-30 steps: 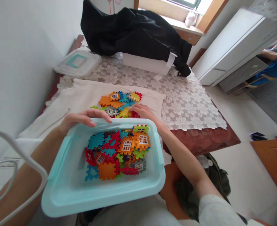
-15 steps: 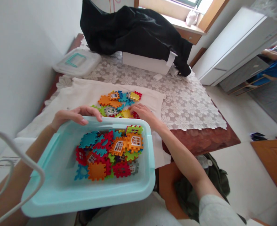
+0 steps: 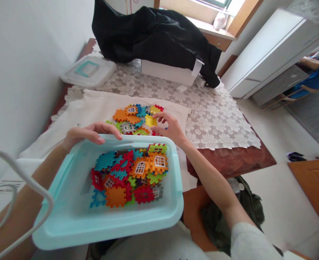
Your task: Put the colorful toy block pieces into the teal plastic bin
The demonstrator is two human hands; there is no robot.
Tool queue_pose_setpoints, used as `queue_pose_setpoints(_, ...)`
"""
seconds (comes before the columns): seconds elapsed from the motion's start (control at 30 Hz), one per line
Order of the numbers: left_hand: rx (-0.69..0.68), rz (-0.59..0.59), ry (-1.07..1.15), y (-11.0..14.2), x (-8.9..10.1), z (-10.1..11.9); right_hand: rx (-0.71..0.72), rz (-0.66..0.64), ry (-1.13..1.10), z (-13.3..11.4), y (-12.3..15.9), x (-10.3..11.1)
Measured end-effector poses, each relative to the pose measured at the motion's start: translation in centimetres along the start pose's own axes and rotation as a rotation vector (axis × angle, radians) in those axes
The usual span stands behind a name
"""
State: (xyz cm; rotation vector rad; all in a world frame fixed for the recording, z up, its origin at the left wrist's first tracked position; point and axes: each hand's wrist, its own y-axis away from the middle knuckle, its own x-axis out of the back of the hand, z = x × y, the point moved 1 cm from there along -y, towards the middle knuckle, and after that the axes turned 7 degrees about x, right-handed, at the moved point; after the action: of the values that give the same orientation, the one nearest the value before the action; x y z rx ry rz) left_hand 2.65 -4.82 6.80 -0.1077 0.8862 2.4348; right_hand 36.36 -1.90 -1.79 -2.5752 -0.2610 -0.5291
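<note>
Both hands in shot, left hand (image 3: 90, 133) curled tight over the rim of a pale aqua plastic tub (image 3: 107, 233), colourful waffle-edged plastic blocks (image 3: 140, 168) heaped inside, right hand (image 3: 170, 128) spread wide just over a loose pile of matching blocks (image 3: 129, 115), white cloth (image 3: 99, 106) under them, upper middle of frame

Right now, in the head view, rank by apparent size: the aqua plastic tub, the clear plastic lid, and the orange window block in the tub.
Largest to smallest: the aqua plastic tub, the clear plastic lid, the orange window block. The tub sits nearer the camera, so its lead may be partly nearness.
</note>
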Motion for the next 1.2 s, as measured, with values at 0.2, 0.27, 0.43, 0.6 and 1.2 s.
queue_pose_setpoints(0.2,-0.033,0.029,-0.023,-0.1,-0.1,0.0,0.091,0.03,-0.458,-2.3,0.0,1.0)
queue_pose_setpoints(0.27,-0.025,0.024,-0.011,-0.1,-0.1,-0.1,0.187,-0.106,-0.489,-3.4,0.1,1.4)
queue_pose_setpoints(0.43,-0.024,-0.016,0.019,-0.2,0.1,-0.1,0.122,-0.105,-0.044,-3.9,-0.1,3.5)
queue_pose_setpoints(0.6,-0.019,-0.062,0.048,-0.1,0.0,-0.1,-0.133,-0.351,0.513,-3.1,1.0,6.8)
queue_pose_setpoints(1.2,0.035,-0.061,0.041,0.1,-0.1,0.3,-0.354,-0.588,0.769,-5.0,2.0,6.4)
